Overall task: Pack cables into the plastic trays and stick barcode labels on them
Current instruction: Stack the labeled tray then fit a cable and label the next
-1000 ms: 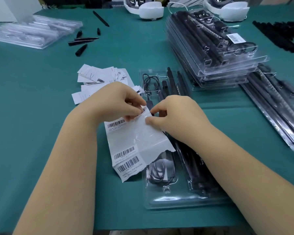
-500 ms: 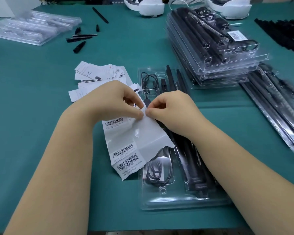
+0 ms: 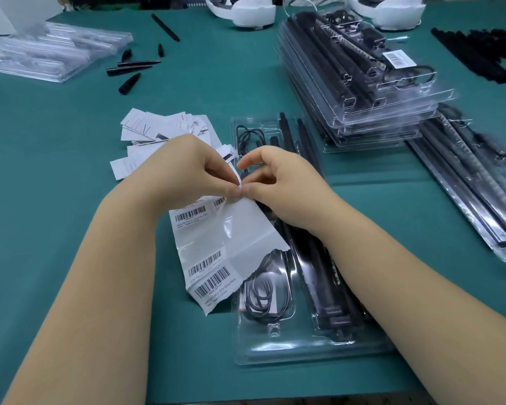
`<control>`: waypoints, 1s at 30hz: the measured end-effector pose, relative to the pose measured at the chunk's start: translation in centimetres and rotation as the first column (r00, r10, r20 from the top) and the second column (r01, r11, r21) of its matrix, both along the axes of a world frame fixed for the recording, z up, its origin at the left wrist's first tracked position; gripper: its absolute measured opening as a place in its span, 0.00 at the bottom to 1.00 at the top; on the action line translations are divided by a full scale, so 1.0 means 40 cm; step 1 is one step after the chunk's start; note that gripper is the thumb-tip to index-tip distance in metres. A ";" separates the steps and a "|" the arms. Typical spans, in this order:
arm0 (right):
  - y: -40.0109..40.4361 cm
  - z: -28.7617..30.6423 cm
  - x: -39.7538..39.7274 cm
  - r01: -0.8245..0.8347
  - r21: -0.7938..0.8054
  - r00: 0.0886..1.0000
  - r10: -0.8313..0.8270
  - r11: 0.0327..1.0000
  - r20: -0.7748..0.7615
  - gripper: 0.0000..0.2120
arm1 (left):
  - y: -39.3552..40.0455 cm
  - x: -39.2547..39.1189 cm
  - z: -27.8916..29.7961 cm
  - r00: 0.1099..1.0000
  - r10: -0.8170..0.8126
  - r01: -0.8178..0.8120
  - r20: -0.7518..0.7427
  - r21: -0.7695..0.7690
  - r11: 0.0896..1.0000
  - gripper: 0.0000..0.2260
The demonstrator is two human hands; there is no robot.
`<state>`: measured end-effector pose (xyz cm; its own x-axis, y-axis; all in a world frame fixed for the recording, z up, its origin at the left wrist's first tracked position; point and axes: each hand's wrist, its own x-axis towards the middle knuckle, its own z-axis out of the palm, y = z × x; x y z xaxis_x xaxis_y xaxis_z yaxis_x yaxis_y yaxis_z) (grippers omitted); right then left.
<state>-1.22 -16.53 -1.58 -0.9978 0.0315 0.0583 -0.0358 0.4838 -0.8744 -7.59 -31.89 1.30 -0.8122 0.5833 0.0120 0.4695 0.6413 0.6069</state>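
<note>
Between our two hands, at the top edge of the label sheet (image 3: 216, 238), the fingertips meet: our left hand (image 3: 187, 168) pinches the sheet's upper corner with thumb and forefinger, and our right hand (image 3: 278, 182) pinches at the same corner, its other fingers loosely curled. We judge that we are peeling one barcode label from the backing, though the label itself is too small to see between the fingers. Several barcodes remain on the sheet, which hangs down over the left part of the open tray (image 3: 307, 350). This tray lies directly under and in front of our hands, already filled with a coiled cable (image 3: 259, 296) and black rods (image 3: 327, 282), but we see no label on it yet. Farther right, a stack of finished trays (image 3: 362, 92) carries a label on top, so part of the work is done. At far left, empty trays (image 3: 50, 54) wait, and loose paper slips (image 3: 158, 130) lie behind our left hand.
</note>
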 end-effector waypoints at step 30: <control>-0.005 -0.004 -0.001 0.008 0.150 1.000 -0.011 0.989 0.017 0.12 | 0.000 -0.022 -0.009 0.946 0.323 -0.325 0.036 0.034 0.945 0.07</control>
<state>-1.24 -16.71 -1.74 -0.9984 0.0333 0.0449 -0.0153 0.6095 -0.7926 -8.47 -31.88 0.94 -0.9576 0.2881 0.0020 0.2214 0.7317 0.6447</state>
